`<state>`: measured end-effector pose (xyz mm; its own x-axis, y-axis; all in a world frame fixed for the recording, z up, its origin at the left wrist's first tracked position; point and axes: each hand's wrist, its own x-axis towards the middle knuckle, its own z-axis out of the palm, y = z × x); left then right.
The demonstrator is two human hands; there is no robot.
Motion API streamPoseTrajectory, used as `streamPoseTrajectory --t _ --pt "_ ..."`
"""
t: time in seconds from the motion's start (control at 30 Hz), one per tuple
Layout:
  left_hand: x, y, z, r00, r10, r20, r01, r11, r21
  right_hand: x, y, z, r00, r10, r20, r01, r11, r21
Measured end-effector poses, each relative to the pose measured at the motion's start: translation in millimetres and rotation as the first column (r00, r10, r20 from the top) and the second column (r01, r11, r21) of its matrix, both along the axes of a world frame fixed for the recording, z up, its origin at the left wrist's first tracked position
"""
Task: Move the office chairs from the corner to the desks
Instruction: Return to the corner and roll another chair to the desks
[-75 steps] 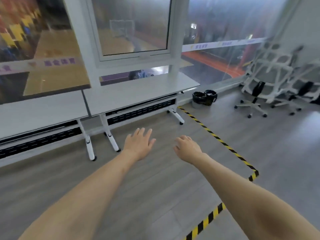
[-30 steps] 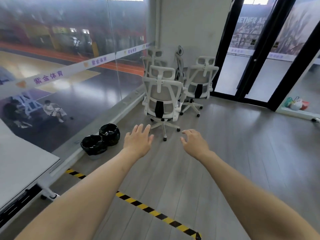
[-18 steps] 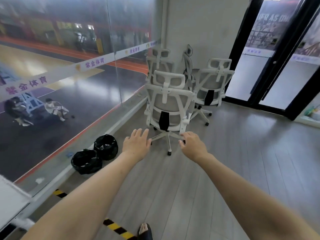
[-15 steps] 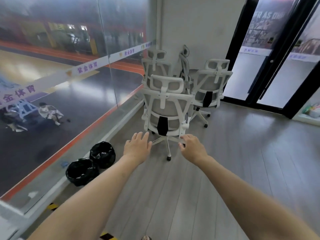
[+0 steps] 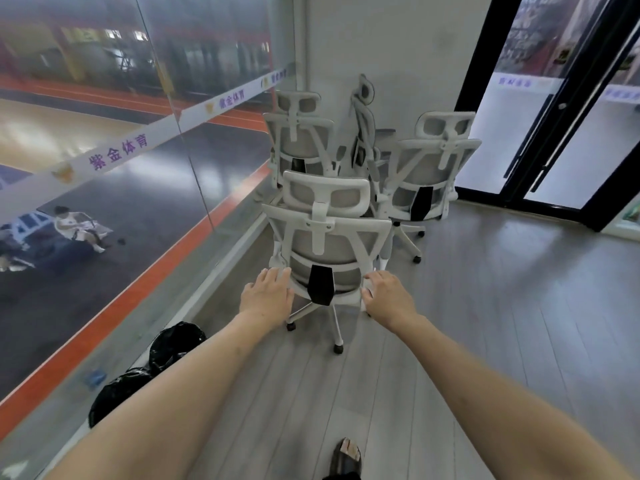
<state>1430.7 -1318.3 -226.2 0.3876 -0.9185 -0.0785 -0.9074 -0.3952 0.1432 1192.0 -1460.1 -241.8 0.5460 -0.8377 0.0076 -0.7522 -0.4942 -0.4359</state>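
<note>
Both hands are reaching, fingers relaxed and holding nothing: left hand (image 5: pixel 267 295) and right hand (image 5: pixel 388 296) flanking the nearest chair (image 5: pixel 327 237)'s backrest; other chairs (image 5: pixel 429 174) are standing in the corner behind.

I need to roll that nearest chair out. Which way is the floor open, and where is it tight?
Open: the grey floor right of the nearest chair, toward the black doors. Tight: the left, where the glass wall and black bins crowd it, and behind, where other chairs pack the corner.
</note>
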Motion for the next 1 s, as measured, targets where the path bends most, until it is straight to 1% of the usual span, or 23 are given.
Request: streamPoseTrajectory --t 0.23,0.33,0.43,0.6,0.7,0.77,0.87,0.93,1.0 --pt "57.9 -117.4 -7.0 0.998 0.054 -0.038 -0.052 0.998 0.036 66.1 -135.0 -4.2 1.000 0.021 0.001 -0.021 0.998 -0.051" --pt "75.6 -159.5 -23.4 0.997 0.055 -0.053 -0.052 0.997 0.057 89.6 -180.8 -14.6 0.998 0.040 -0.046 -0.044 0.996 -0.082" --pt "96.5 -196.0 -37.4 0.997 0.039 -0.065 -0.033 0.996 0.084 111.9 -212.9 -26.5 0.995 0.042 -0.088 -0.049 0.996 -0.080" --pt "142.7 -254.2 -44.7 0.998 0.024 -0.060 -0.018 0.995 0.102 146.7 -252.5 -41.4 0.987 0.034 -0.154 -0.049 0.994 -0.095" --pt "165.6 -280.9 -50.5 0.999 -0.042 -0.006 0.042 0.985 0.168 158.1 -265.9 -53.1 0.986 0.037 -0.162 -0.057 0.991 -0.122" --pt "179.3 -295.8 -54.1 0.998 -0.066 -0.024 0.070 0.975 0.210 162.9 -274.6 -59.6 0.986 0.020 -0.164 -0.039 0.993 -0.114" --pt "190.1 -305.1 -62.5 0.993 -0.077 -0.093 0.099 0.962 0.256 166.6 -285.2 -66.5 0.975 0.019 -0.221 -0.043 0.994 -0.103" --pt "188.0 -302.8 -67.3 0.990 -0.075 -0.119 0.105 0.959 0.263 166.7 -291.4 -69.7 0.969 0.022 -0.248 -0.048 0.994 -0.098" --pt "184.5 -300.1 -69.5 0.992 -0.072 -0.107 0.097 0.965 0.246 165.9 -294.2 -71.5 0.970 0.014 -0.244 -0.041 0.993 -0.107"
